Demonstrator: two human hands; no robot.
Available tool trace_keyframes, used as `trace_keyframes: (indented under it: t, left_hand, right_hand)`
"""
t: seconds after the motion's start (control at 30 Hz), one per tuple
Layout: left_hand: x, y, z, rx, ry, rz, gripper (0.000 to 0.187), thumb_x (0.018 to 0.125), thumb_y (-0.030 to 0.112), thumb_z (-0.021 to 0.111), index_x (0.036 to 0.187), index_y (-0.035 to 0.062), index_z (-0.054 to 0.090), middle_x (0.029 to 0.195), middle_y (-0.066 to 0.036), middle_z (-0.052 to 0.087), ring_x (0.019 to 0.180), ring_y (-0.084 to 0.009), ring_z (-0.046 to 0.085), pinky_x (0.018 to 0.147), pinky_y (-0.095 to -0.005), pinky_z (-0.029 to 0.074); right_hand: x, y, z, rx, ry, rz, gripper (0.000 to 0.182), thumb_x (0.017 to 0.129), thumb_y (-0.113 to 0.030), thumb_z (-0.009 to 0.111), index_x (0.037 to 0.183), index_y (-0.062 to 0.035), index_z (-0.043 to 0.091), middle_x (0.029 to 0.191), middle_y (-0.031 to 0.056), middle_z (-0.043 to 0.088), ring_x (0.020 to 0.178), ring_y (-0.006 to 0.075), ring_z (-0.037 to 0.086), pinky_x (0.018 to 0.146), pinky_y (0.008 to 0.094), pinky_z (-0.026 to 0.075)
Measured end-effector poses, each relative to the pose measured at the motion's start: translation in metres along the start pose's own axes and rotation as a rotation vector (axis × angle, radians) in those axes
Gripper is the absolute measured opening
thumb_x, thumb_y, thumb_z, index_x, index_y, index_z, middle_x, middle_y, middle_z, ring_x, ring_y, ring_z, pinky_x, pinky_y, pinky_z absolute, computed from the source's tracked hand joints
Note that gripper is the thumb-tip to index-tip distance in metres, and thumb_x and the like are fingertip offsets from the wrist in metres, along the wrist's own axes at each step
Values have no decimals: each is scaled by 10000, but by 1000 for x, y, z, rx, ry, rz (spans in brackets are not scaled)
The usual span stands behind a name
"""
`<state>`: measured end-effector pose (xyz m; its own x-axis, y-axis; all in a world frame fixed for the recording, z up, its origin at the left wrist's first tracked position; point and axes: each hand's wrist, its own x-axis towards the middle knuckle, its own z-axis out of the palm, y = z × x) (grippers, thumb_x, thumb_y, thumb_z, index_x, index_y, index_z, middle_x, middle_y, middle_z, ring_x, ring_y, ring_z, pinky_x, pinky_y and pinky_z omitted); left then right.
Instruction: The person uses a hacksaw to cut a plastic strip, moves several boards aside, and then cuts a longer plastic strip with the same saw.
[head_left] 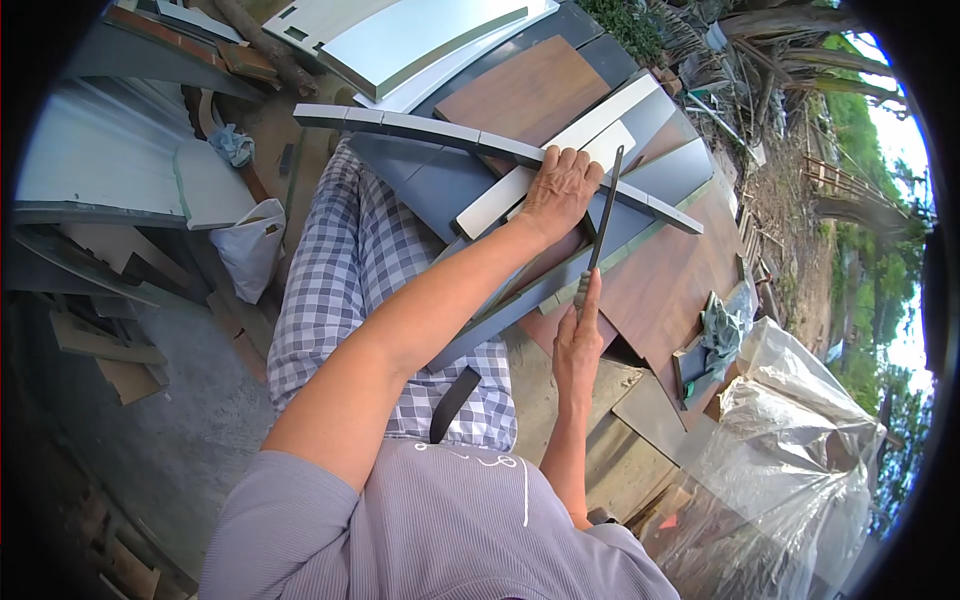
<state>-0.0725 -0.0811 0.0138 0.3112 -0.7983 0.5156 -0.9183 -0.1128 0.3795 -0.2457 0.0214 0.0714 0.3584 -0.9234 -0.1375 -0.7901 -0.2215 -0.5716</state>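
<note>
My left hand (558, 195) is closed over a long, narrow strip (430, 128) with a pale, segmented edge, lying slantwise across a stack of boards. In my right hand (577, 345) is a long, thin, dark metal file (606, 215), held by its handle with one finger stretched along it. The file's blade points away from me and crosses the strip just right of my left hand. Beneath them lie a white bar (612, 112), a brown wood-grain board (525, 88) and dark grey panels (405, 170).
White panels (410, 45) are stacked at the far side. A white bag (250, 245) hangs at the left beside a pale sheet (110, 150). To the right are a large brown board (665, 275), a bluish cloth (722, 335) and clear plastic sheeting (800, 420).
</note>
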Motion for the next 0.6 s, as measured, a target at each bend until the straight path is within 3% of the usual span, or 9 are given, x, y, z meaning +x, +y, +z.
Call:
trace_keyframes:
  t: [0.03, 0.1, 0.2, 0.33, 0.43, 0.6]
  left_hand:
    - [-1, 0, 1, -6, 3, 9, 145, 844, 105, 516, 982, 98, 559, 924, -63, 543, 936, -211, 497, 904, -378, 326]
    - [-2, -2, 0, -1, 14, 16, 159, 851, 118, 498, 991, 98, 570, 926, -60, 543, 936, -206, 492, 912, -374, 318]
    - [-2, -1, -1, 41, 23, 21, 167, 855, 120, 493, 998, 100, 576, 930, -61, 546, 942, -209, 497, 918, -383, 319]
    - [-2, -1, -1, 25, 33, 14, 172, 863, 125, 487, 1007, 105, 579, 931, -58, 546, 948, -210, 496, 928, -390, 316]
    - [-3, 0, 0, 41, 13, 11, 170, 863, 126, 489, 1007, 106, 576, 924, -55, 542, 944, -205, 493, 925, -385, 313]
    - [-3, -2, 2, 53, 14, 20, 160, 860, 124, 496, 999, 110, 574, 916, -46, 536, 937, -198, 488, 913, -376, 314]
  right_hand:
    - [10, -3, -1, 0, 2, -9, 613, 964, -66, 415, 1527, -198, 211, 1212, 249, 611, 881, 419, 663, 734, 450, 497]
    - [41, -10, 1, -3, 19, 57, 610, 974, -96, 427, 1526, -270, 235, 1116, 221, 647, 790, 303, 661, 743, 377, 502]
    - [76, -10, 11, -34, 162, -153, 609, 972, -115, 428, 1527, -276, 234, 1017, 209, 663, 771, 321, 652, 748, 421, 489]
    - [68, -11, 3, -23, 144, -155, 618, 970, -117, 429, 1529, -283, 222, 972, 202, 663, 728, 316, 636, 743, 445, 486]
    - [34, -17, -3, -34, 13, 54, 623, 971, -115, 425, 1530, -289, 214, 1001, 209, 660, 750, 319, 644, 751, 435, 490]
    - [0, 11, 7, 2, 71, -91, 618, 973, -107, 417, 1532, -282, 219, 884, 200, 645, 668, 273, 590, 702, 414, 485]
